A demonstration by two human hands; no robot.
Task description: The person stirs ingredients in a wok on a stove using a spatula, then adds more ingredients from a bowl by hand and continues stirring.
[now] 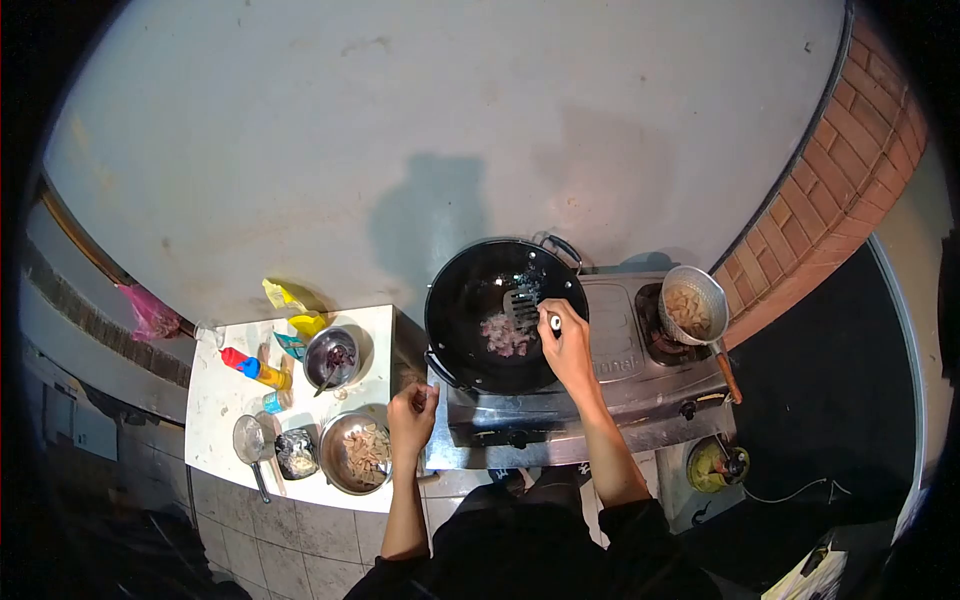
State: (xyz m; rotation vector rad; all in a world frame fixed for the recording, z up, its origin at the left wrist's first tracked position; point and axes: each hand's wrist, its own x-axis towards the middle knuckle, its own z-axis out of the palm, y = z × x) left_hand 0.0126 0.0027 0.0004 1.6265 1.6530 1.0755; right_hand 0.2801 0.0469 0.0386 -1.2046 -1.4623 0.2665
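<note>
My right hand (568,340) grips the handle of a slotted spatula (521,306), its dark head inside a black wok (460,300). Beside the spatula head, chopped pinkish-purple pieces, perhaps onion or shallot (505,337), lie on the wok's bottom. The wok sits on the left side of a steel gas stove (610,300). My left hand (410,418) is closed with curled fingers, left of the stove's front edge and just below the wok's left handle (441,370). Whatever is in those fingers, if anything, is hidden.
At left, a white table (220,400) bears a bowl of sliced pale food (332,440), a bowl with a spoon (318,375), a strainer (247,440), bottles and packets. A perforated pan (715,300) sits on the right burner, its wooden handle (730,375) jutting past the stove front.
</note>
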